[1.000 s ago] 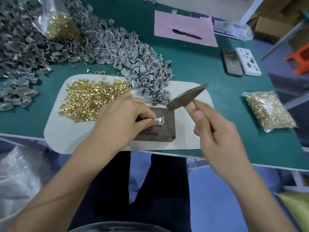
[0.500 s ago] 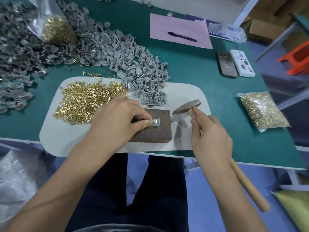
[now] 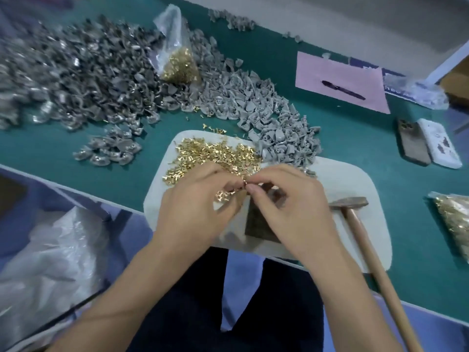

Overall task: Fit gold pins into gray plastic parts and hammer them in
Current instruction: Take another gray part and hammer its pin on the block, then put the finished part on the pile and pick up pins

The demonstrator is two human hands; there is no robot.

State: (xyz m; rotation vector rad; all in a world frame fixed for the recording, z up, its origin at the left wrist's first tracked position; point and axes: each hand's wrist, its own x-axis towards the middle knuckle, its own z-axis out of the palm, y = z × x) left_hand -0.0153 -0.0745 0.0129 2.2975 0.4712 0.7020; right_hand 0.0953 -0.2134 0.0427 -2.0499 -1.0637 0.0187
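Gray plastic parts [image 3: 269,110] are spread in a wide heap across the far half of the green table [image 3: 342,138], the nearest of them spilling onto the far edge of the white mat [image 3: 355,179]. A darker, shinier pile [image 3: 63,80] is seen to the left, reaching the frame's left edge. Gold pins [image 3: 215,156] are heaped loose on the mat's far left part. On the mat a dark block [image 3: 258,224] is partly covered by the right hand [image 3: 291,207]. The hammer [image 3: 355,212] is laid at the mat's right side, its wooden handle overhanging the near table edge. Bare table is left between the mat and the two phones [image 3: 426,143] further right. A pink sheet [image 3: 340,80] with a pen [image 3: 342,90] is set at the far side; printing on the packet behind it is too blurred to be read. The left hand [image 3: 200,201] and right hand are brought together above the mat, fingers curled, with a small gold pin pinched at the right fingertips [image 3: 251,190]; what the left hand holds cannot be made out.
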